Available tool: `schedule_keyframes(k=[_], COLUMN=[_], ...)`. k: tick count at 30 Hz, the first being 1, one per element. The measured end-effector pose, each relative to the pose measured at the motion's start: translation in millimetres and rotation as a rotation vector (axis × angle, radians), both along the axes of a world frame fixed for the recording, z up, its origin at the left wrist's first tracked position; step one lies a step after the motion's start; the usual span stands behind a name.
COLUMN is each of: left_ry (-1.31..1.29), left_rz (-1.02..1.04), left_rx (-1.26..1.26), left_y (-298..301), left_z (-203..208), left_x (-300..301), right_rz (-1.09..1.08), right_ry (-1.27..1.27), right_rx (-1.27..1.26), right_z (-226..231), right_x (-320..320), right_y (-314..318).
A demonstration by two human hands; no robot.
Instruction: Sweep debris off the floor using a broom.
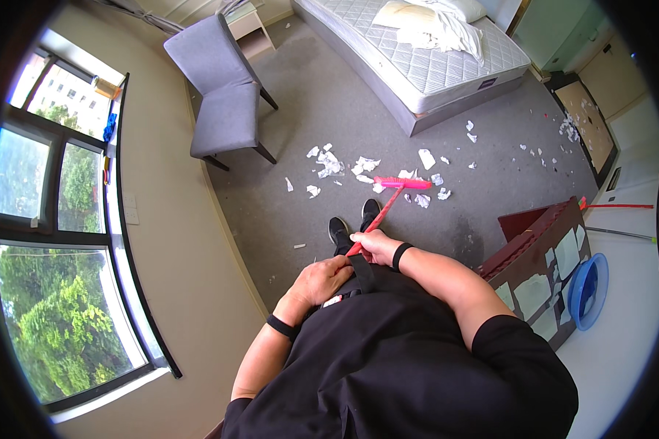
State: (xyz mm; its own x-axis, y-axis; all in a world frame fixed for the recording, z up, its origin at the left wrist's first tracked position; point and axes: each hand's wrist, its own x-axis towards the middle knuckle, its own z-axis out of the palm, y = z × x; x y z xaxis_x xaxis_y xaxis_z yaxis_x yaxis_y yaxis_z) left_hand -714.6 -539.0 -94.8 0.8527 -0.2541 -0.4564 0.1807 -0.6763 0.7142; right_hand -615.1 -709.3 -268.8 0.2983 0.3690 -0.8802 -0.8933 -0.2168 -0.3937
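A broom (403, 184) with a red handle and a pink head rests on the grey floor just beyond my shoes, its head among crumpled scraps of white paper (330, 162). My right hand (377, 246) is wrapped round the handle. Lower down, at the handle's upper end, my left hand (324, 280) is closed with its fingers curled in front of my waist. The very tip of the handle is hidden by that hand.
A grey chair (227, 110) stands ahead on the left, by the windowed wall. A bed with a bare mattress (425, 69) is at the far right. On the right are a dark red piece of furniture (523, 245) and a blue basin (588, 291). More scraps (569, 129) lie by a brown board.
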Motion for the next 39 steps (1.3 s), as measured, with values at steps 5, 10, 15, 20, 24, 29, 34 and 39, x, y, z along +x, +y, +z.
schedule_keyframes(k=[5, 10, 15, 20, 24, 29, 34, 39], left_ry=[-0.002, -0.011, -0.016, -0.016, -0.015, -0.025, -0.019, -0.003], left_rz=[0.005, 0.025, 0.034, 0.041, 0.044, 0.053, 0.054, 0.051], left_rx=[-0.004, -0.021, -0.033, -0.031, -0.037, -0.055, -0.049, -0.041], left_y=[-0.1, 0.0, 0.6, 0.5, 0.8, 1.0, 1.3, 1.1], left_z=[-0.5, -2.1, -4.6, -4.6, -5.9, -6.4, -6.1, -6.8], left_x=[-0.6, -2.5, -3.7, -4.3, -5.1, -4.6, -4.5, -4.0], right_rz=[0.01, 0.012, 0.012, 0.009, 0.013, 0.02, 0.016, 0.01], right_ry=[-0.011, -0.015, -0.015, -0.009, -0.01, -0.009, -0.013, -0.003], right_rx=[-0.015, -0.011, -0.007, 0.0, 0.003, -0.006, -0.007, -0.004], right_z=[4.9, 4.8, 4.3, 1.3, 1.0, 3.6, 4.6, 2.0], right_x=[0.1, -0.6, -0.6, -1.3, -1.1, -0.2, 0.1, -0.5], right_y=[-0.8, -0.8, -0.6, -0.8, -1.3, -1.4, -1.3, -1.9])
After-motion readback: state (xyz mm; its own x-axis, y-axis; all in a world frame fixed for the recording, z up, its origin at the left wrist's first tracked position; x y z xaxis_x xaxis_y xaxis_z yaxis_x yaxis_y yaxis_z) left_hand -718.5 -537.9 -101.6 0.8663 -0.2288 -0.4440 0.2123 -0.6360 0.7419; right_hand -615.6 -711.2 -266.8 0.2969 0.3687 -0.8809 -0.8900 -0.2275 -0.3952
